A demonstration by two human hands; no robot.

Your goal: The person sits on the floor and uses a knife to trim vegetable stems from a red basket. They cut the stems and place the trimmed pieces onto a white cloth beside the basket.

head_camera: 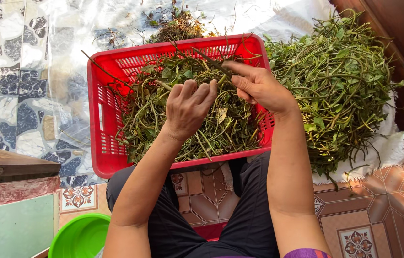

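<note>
I have a single view, worn on the person's head, looking steeply down and close over the lap onto the red basket (104, 119) (floor tiles fill the frame's lower corners).

My count around the red slotted plastic basket (111, 143): one of it, two hands, two loose heaps.

Over that basket I count two bare hands, the left hand (188, 109) and the right hand (258, 87); one pile of leafy green stems (340, 81) right of it, one small clump of brown roots and trimmings (175, 26) beyond it, one round green plastic basin (80, 236) below its left corner.
</note>
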